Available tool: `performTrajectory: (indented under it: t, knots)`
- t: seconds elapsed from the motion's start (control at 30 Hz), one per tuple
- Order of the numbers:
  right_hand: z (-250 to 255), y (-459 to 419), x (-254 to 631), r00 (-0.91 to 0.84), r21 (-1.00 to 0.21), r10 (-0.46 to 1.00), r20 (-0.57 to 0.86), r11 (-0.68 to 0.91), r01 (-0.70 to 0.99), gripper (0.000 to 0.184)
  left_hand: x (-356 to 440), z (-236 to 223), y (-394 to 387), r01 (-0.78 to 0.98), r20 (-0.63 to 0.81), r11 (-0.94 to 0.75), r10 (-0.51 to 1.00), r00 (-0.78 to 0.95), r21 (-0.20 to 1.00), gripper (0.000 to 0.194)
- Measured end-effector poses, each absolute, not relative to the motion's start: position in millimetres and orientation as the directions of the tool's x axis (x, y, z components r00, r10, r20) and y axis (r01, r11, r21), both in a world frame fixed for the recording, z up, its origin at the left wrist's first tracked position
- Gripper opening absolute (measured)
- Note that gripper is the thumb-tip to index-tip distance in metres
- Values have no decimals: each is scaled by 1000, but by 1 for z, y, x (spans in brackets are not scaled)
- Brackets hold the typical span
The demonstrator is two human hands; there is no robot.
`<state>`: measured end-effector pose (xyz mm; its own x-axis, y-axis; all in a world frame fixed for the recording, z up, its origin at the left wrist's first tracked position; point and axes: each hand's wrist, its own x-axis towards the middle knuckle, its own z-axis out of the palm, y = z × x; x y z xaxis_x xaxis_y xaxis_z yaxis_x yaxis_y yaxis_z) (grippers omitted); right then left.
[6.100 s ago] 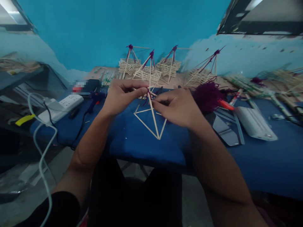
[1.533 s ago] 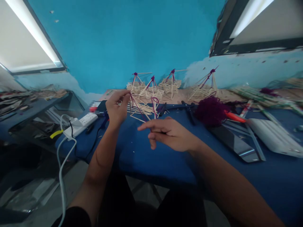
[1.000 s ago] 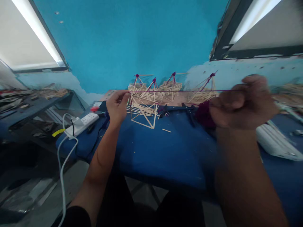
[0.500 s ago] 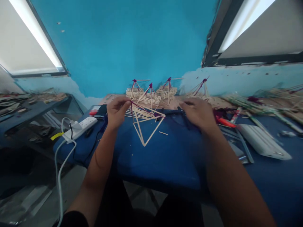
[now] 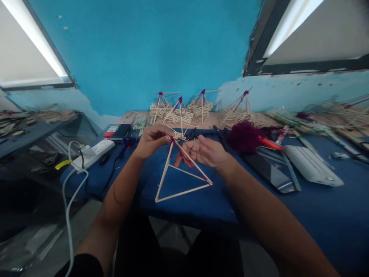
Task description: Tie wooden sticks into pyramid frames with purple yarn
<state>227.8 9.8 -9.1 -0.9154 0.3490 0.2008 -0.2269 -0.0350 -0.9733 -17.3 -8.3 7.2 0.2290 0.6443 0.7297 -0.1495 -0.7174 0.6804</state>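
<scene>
— What has been moved since half a second ago?
— The right hand [image 5: 206, 152] has been brought in from the right, and the stick frame [image 5: 163, 175] has been turned, so that its triangular base is now tilted nearer the person.
— And the left fingertips?
— They are pinched shut; the frame's peak is held between thumb and fingers of the left hand [image 5: 154, 141], with purple yarn [image 5: 188, 159] caught about it.
— The right ones?
— They are left part open, loosely curled beside the yarn-lined stick, with the thumb held apart. Whether any yarn is gripped there cannot be told.
— Where is the frame held, then?
— Above the blue tabletop [image 5: 196, 207], between the person's forearms; whether its base is touched to the surface cannot be made out.
— What is seen further out?
— On the right, a purple yarn heap [image 5: 244, 137], an orange-red object [image 5: 269, 143], a dark flat slab [image 5: 269, 173] and a white casing [image 5: 313, 165]. On the left, a blue glue gun [image 5: 125, 145] and a white power strip [image 5: 96, 152].
— And behind?
— Four yarn-topped stick structures [image 5: 181, 115] are lined up by the blue wall [image 5: 158, 46].
</scene>
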Motion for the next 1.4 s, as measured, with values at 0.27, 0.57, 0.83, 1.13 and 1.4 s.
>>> performTrajectory:
  t: [0.27, 0.57, 0.83, 1.13, 1.4]
  knots:
    - [-16, 3, 218, -922, -947, 305, 238, -139, -290, 91, -15, 7, -10, -91, 675, -674, 707, 212, 733, 49]
    - [-21, -1, 215, -916, -938, 282, 285, -114, -327, 87, -16, 10, -14, -46, 709, -729, 646, 284, 683, 44]
    - [-16, 8, 214, -732, -952, 651, 203, -45, -304, 58, -22, 8, -11, -49, 716, -733, 645, 267, 679, 45]
    - [11, 6, 228, -209, -826, 867, 453, 320, -464, 31, -16, 15, -21, 223, 826, -894, 445, 347, 388, 18]
    - [22, -43, 218, -224, -723, 688, 691, 653, -224, 7, 0, 12, -28, 566, 943, -819, 258, 211, 97, 11]
